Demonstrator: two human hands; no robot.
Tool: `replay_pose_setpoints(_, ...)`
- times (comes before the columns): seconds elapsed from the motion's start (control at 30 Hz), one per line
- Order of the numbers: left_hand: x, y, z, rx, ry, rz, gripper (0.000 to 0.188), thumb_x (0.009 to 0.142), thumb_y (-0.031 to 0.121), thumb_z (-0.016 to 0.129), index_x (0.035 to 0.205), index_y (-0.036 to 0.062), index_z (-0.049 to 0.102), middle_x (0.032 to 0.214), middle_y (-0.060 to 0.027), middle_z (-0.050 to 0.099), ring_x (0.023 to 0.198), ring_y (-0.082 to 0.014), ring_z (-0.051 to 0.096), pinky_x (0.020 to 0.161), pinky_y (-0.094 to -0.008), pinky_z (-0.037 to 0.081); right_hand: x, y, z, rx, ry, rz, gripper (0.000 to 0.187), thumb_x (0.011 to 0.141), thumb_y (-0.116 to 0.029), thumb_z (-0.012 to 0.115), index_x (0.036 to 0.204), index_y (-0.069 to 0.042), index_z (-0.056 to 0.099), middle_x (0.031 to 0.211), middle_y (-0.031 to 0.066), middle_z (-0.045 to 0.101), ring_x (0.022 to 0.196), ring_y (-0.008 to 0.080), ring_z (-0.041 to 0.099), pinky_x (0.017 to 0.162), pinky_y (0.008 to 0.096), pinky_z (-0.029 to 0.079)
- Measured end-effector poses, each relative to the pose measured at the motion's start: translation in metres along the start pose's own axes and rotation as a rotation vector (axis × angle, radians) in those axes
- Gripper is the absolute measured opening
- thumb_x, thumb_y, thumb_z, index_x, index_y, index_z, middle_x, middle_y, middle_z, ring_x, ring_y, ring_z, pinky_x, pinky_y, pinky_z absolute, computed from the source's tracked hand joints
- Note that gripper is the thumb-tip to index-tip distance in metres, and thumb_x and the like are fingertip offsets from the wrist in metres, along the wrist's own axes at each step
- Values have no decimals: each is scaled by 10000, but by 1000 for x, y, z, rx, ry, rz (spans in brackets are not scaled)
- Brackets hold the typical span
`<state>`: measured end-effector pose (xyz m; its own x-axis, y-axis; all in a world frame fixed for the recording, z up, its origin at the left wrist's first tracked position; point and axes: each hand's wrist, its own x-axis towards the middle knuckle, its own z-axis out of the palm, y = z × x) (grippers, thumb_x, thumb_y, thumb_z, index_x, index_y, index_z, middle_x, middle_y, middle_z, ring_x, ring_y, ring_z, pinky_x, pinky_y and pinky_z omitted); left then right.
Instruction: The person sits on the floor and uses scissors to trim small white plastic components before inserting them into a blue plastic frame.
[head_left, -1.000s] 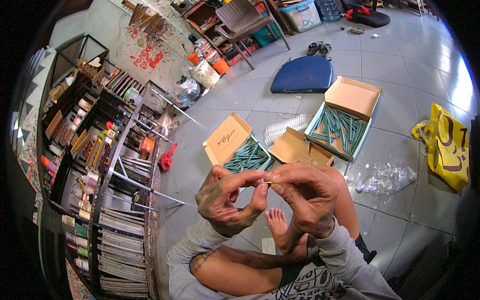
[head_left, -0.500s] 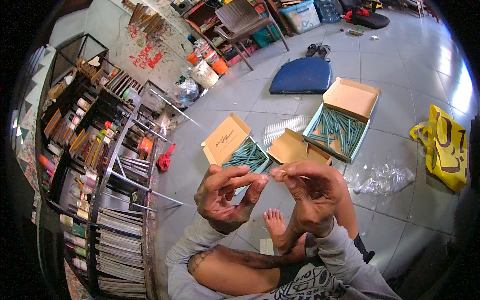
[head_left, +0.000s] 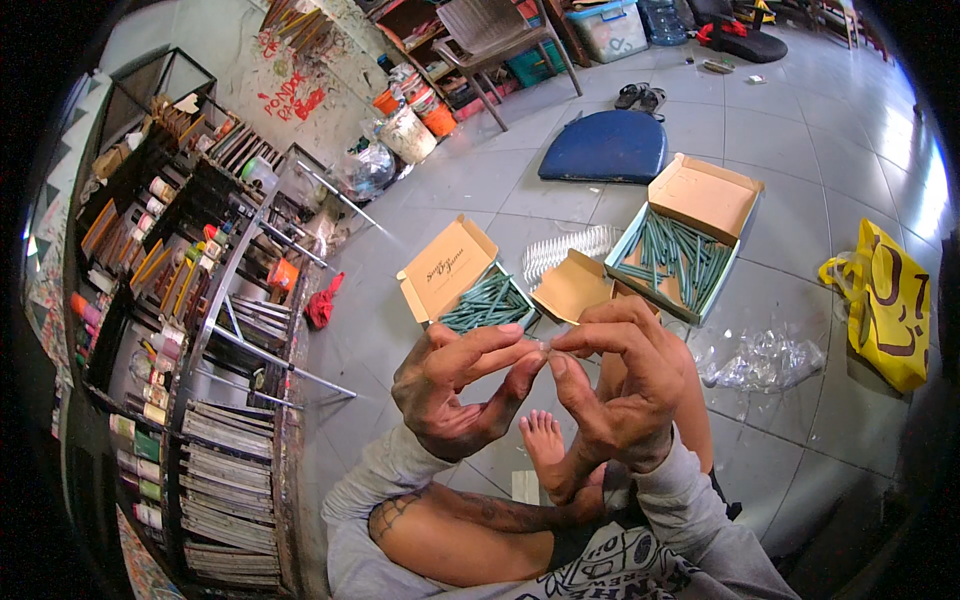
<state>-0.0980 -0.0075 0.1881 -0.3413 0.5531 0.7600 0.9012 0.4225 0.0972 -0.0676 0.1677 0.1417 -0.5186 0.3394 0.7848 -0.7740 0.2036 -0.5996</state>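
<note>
Shelving (head_left: pixel 178 420) fills our left. On the floor ahead we have the right open box (head_left: pixel 705 195) and left open box (head_left: pixel 447 270), both holding green sticks (head_left: pixel 675 255). Our left hand (head_left: pixel 465 385) pinches thumb to index; right hand (head_left: pixel 630 385) meets it, can't tell if gripping. Tiny piece (head_left: pixel 544 346) sits between the fingertips, too small to ID.
</note>
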Motion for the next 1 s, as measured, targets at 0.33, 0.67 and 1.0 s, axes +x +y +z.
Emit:
replay_pose_setpoints(0.33,6,3,0,32,-7,26,365,745,35,830,1080,59,687,964,-27,755,604,-112,554,562,-232,432,4,0,-1,-11,-62,-14,174,690,-6,706,840,-21,620,791,92,628,599,149,610,552,260,483)
replay_pose_setpoints(0.67,11,14,-3,-7,-36,-46,336,732,5,824,1039,104,728,914,0,752,579,-104,506,508,-225,408,3,9,-1,94,-95,-25,171,695,-21,684,838,-22,590,776,93,621,645,166,613,575,256,479)
replay_pose_setpoints(1.0,9,8,-6,5,-65,-12,365,696,16,810,1040,118,744,877,2,753,568,-111,453,537,-231,392,4,7,-3,90,-117,-30,155,717,-38,685,836,-23,587,779,105,623,659,176,624,597,264,490)
